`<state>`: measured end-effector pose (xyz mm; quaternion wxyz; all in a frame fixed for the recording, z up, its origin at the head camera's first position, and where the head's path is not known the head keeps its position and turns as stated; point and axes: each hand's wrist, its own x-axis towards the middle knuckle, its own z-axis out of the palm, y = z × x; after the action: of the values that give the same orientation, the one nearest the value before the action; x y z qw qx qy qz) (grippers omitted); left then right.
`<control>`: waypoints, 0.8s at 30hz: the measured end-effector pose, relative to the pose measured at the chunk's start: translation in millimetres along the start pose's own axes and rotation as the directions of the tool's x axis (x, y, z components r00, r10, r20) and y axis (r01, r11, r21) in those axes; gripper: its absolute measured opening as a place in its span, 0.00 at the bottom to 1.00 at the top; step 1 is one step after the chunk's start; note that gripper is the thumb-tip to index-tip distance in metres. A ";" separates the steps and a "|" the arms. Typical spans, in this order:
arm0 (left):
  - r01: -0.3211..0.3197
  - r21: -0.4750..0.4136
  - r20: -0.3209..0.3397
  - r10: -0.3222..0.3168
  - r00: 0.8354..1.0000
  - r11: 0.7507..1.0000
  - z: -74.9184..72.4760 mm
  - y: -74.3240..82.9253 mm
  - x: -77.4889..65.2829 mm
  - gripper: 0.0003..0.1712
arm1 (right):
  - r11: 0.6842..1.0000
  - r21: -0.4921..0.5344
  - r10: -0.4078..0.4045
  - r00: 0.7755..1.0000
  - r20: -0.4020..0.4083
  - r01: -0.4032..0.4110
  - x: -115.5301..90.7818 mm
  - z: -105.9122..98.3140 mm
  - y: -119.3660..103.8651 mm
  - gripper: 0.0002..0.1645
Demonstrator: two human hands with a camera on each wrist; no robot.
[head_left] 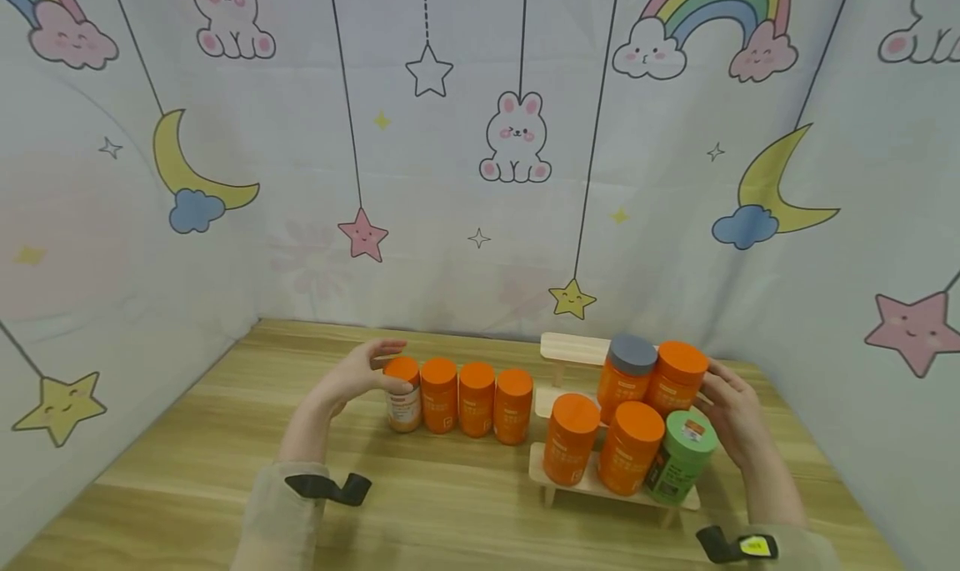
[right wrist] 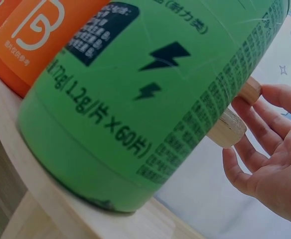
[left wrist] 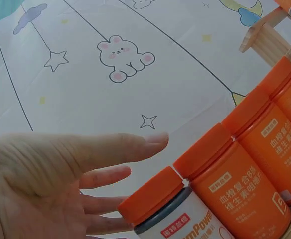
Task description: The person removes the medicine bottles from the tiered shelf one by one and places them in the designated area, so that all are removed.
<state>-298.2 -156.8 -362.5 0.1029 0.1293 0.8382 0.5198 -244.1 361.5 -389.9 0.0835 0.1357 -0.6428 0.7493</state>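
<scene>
My left hand (head_left: 360,377) is beside a white-labelled jar with an orange lid (head_left: 403,394), the leftmost of a row. In the left wrist view its thumb extends above the lid and its fingers (left wrist: 104,204) pass behind the jar; contact is unclear. My right hand (head_left: 738,408) is at the right side of a stepped wooden rack (head_left: 573,348). Its fingers (right wrist: 257,157) reach the wooden step ends (right wrist: 227,128) in the right wrist view, apparently touching them. Closest to that hand on the rack are a green jar (head_left: 681,456) and an orange jar (head_left: 677,379).
Several orange jars (head_left: 477,400) continue the row toward the rack. Two more orange jars (head_left: 572,439) occupy its front step, and a grey-lidded orange jar (head_left: 628,369) stands higher up. Printed cloth walls (head_left: 450,288) enclose the wooden table (head_left: 420,513) at the back and sides.
</scene>
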 end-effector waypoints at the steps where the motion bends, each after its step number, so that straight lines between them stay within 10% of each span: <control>1: -0.008 -0.008 -0.007 0.008 1.000 1.000 0.0 2.5 -0.3 0.46 | 1.000 -0.001 -0.001 1.000 0.001 0.001 0.2 0.1 -0.3 0.22; 14: -0.129 -0.187 -0.201 0.091 0.975 0.974 11.5 28.7 -6.1 0.48 | 1.000 0.000 0.018 1.000 -0.020 -0.018 0.9 0.9 -0.4 0.23; 24: -0.285 -0.333 -0.305 0.183 0.935 0.899 37.0 45.8 6.3 0.47 | 0.999 -0.025 0.026 0.999 -0.025 -0.026 1.8 0.6 -1.2 0.22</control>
<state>-287.8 -104.0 -337.9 -0.0515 0.1372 0.7087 0.6901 -245.4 361.0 -388.1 0.0834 0.1170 -0.6530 0.7436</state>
